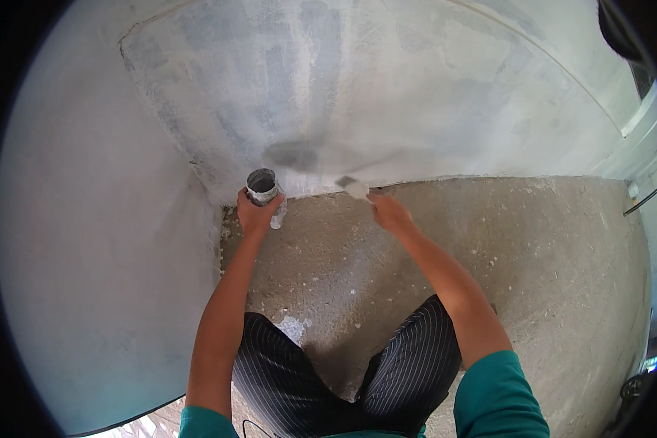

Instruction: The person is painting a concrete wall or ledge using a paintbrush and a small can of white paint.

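My left hand [255, 215] is wrapped round a small round pot [263, 186], whose pale outside is smeared with white and whose inside looks dark grey. A whitish drip-like piece [279, 213] hangs beside the pot below my thumb. In my right hand [390, 212] is a putty knife [354, 187], held by its handle, its blade pointing left. The blade lies close to the foot of the patchy white wall [416, 95]; whether it touches cannot be made out. Both hands are near the line where wall and floor meet.
Another wall [87, 219] rises on the left and meets the first in a corner. The rough concrete floor [533, 292] is specked with white bits. A dark cable or pipe [646, 196] sticks out at the right. My knees in dark striped trousers [292, 365] are bent below.
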{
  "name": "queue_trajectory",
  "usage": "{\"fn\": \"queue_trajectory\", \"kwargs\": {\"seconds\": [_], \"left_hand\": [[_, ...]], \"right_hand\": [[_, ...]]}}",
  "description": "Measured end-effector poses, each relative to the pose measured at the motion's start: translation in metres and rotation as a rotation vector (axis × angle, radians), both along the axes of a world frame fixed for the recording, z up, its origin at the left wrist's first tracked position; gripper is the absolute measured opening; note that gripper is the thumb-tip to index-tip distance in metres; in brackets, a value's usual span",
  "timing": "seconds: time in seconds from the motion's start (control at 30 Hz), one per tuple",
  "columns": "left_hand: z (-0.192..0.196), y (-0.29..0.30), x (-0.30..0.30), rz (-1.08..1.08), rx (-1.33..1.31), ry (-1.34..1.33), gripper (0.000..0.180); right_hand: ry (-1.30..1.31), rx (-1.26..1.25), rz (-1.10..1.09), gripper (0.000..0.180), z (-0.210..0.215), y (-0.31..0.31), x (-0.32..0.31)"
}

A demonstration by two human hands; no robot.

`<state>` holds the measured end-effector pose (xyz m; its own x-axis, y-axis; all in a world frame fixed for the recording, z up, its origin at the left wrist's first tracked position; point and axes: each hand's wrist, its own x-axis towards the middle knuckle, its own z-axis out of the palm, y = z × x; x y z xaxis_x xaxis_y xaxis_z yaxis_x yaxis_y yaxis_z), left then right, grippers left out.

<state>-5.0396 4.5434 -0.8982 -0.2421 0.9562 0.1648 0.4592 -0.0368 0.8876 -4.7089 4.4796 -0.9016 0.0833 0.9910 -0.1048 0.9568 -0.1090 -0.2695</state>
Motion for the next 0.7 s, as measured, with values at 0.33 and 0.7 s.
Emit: {"fn": "queue_trajectory", "kwargs": {"seconds": [0.33,0.7], "left_hand": [[-0.001,-0.007,-0.005,-0.115,-0.006,-0.001,0.094],[0.003,-0.005,0.002,-0.107,-0.056,-0.022,0.094]], "right_hand": [[0.261,0.154,-0.208,0.034,0.067,0.038,-0.026],[0.453,0.676,-0.242,0.030,0.269,-0.009,-0.050]]}}
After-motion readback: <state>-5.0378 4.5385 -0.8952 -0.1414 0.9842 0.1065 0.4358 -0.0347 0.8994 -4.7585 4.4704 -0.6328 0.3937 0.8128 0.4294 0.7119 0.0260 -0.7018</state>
